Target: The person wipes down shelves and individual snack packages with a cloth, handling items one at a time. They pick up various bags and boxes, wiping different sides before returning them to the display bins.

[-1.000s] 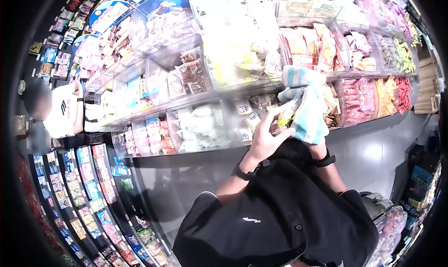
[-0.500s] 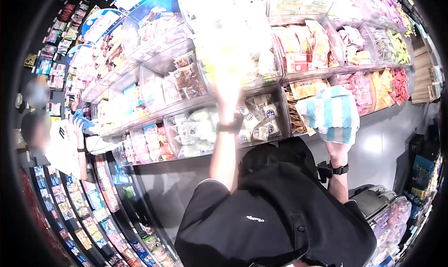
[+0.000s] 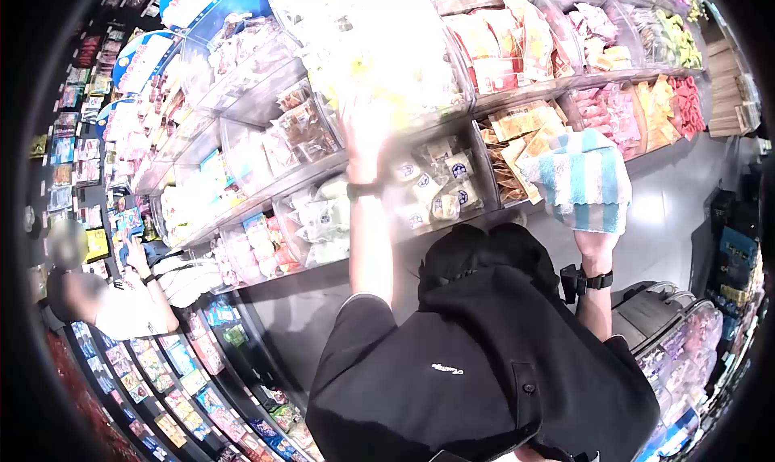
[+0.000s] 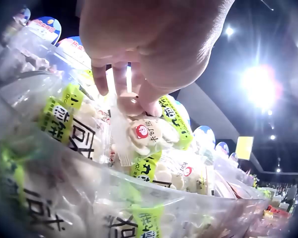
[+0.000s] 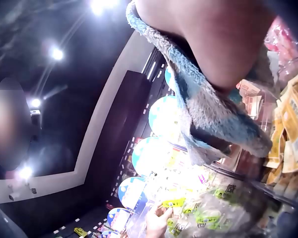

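Note:
My left hand (image 3: 363, 135) reaches into the glare-washed bin at upper centre of the head view. In the left wrist view its thumb and fingers pinch a clear snack packet (image 4: 151, 138) with a red round logo and a yellow-green label. Similar packets (image 4: 84, 131) are heaped around it behind the clear bin wall (image 4: 188, 210). A blue-and-white striped towel (image 3: 581, 183) drapes over my right hand (image 3: 597, 241), beside the orange-brown packets (image 3: 529, 131). That hand's fingers are hidden by the towel, and I cannot tell how they lie.
Clear bins of round white packaged snacks (image 3: 436, 183), red-and-white packets (image 3: 500, 46) and pink packets (image 3: 601, 111) adjoin. At the left, a person in a white shirt (image 3: 133, 308) stands by shelves of goods (image 3: 173, 389). A grey bag (image 3: 650, 312) is at lower right.
My left hand has left the towel, where it was with a small yellow-green packet, and moved up and left into the bin. The right hand and towel have shifted right.

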The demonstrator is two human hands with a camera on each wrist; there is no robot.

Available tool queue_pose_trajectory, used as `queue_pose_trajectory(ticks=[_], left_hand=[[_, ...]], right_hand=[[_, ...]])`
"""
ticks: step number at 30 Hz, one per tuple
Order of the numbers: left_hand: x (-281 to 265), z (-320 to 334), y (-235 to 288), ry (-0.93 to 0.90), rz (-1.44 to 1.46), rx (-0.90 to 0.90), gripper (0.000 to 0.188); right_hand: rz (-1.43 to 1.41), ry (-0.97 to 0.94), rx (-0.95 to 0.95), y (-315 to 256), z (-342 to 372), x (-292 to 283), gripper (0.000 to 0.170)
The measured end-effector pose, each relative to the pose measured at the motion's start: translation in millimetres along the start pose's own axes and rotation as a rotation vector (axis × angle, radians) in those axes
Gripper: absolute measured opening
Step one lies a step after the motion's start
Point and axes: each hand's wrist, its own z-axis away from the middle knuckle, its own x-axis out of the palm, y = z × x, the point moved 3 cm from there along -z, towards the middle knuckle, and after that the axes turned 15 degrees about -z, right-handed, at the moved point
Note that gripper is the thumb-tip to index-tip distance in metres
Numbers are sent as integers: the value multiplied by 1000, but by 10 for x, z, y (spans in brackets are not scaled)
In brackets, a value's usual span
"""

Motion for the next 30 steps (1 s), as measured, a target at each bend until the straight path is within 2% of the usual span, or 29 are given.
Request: queue_pose_trajectory(ticks=[1, 3, 4, 7, 11, 12, 15, 16, 19, 20, 21, 23, 25, 27, 28, 30], left_hand=[[140, 29, -94, 82, 67, -50, 20], [20, 31, 14, -10, -31, -6, 16], [23, 6, 9, 47, -11, 31, 15], [130, 177, -132, -98, 16, -16, 26], [209, 297, -87, -151, -13, -40, 21], [215, 309, -91, -197, 63, -117, 21], [259, 367, -88, -245, 52, -301, 20], [230, 374, -16, -115, -169, -113, 21], [123, 349, 155, -25, -326, -123, 22], [140, 338, 148, -37, -353, -110, 22], [174, 358, 145, -117, -344, -141, 23], [216, 392, 174, -274, -322, -204, 23], [402, 473, 2, -188, -146, -198, 27], [361, 549, 67, -120, -184, -141, 33], [339, 608, 111, -94, -308, -85, 36], [65, 499, 470, -286, -399, -171, 53]], right_hand=[[-22, -29, 22, -35, -4, -54, 56], [-26, -131, 57, -93, -12, -51, 57], [-36, -194, 82, -124, -14, -50, 57], [44, 177, -48, -194, 52, 34, 57], [62, 114, -65, -398, 129, -39, 57], [53, 121, -68, -435, 157, -31, 57], [88, 81, -81, -577, 251, -76, 56], [26, 210, -97, -628, 267, -132, 55], [44, 201, -91, -817, 328, -271, 54], [47, 220, -94, -865, 349, -294, 54], [44, 149, -64, -926, 344, -338, 54], [17, 273, -97, -1006, 367, -383, 53], [14, 244, -85, -1064, 376, -405, 53], [6, 264, -76, -1110, 413, -415, 53], [0, 296, -75, -1127, 425, -411, 53], [20, 289, -57, -1180, 456, -374, 52]])
